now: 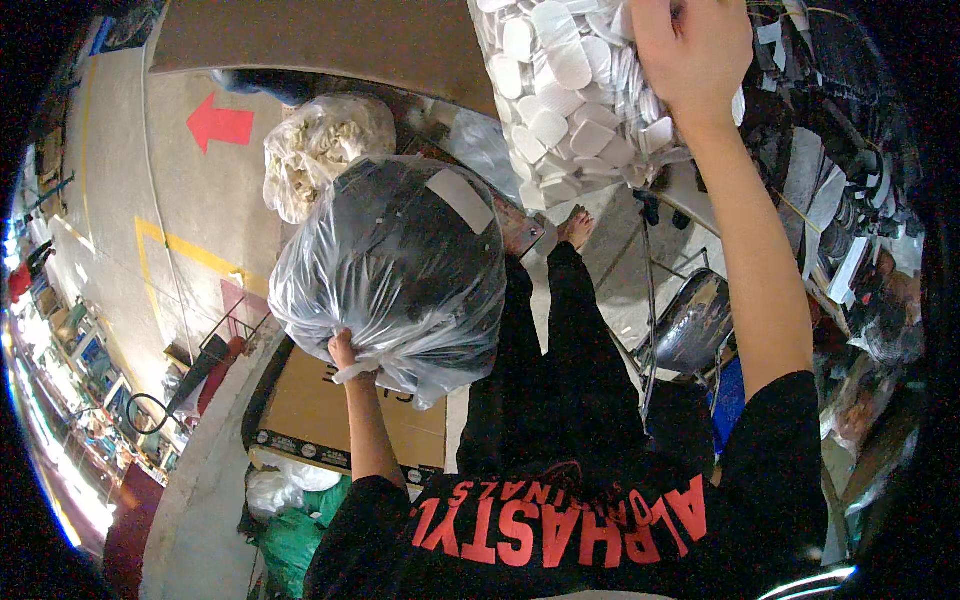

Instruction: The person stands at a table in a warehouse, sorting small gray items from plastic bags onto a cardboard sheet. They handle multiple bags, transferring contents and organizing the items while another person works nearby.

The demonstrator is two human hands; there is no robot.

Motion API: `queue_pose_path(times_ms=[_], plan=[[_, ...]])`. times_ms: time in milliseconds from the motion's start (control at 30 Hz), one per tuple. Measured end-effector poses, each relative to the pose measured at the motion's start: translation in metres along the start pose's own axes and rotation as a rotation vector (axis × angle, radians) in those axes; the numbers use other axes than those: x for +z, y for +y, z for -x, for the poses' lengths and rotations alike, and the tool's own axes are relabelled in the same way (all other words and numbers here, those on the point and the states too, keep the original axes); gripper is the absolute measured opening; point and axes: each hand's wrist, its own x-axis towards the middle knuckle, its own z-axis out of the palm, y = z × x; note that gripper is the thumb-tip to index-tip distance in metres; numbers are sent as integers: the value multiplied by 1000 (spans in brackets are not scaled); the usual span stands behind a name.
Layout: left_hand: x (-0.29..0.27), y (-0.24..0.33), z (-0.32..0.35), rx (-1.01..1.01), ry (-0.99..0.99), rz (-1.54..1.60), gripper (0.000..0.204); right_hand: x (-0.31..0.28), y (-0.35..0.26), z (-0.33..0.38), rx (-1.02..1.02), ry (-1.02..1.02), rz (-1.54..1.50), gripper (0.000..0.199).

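Two clear bags hang long-axis down: left hand (345, 352) clenches the dark-filled bag (395, 270), right hand (690, 50) grips the white-piece bag (565, 90) farther off.

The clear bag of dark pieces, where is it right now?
In the head view, the clear bag of dark pieces hangs left of centre, gripped underneath by the left hand, above a cardboard box.

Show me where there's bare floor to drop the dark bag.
Bare floor lies left of the dark bag, between the red arrow and the yellow line. Crowded: the cardboard box beneath the left hand, and the cluttered rack on the right.
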Motion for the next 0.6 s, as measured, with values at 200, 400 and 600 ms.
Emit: queue_pose_path(times_ms=[200, 400, 600], plan=[[-5, -15, -21, -27, 75, 130, 29, 2, 4, 3, -11, 9, -62, 46], [8, 13, -10, -149, -9, 116, 46, 0, 5, 5, -13, -7, -2, 46], [19, 16, -1, -138, -189, 319, 55, 2, 5, 7, 1, 14, -100, 44]])
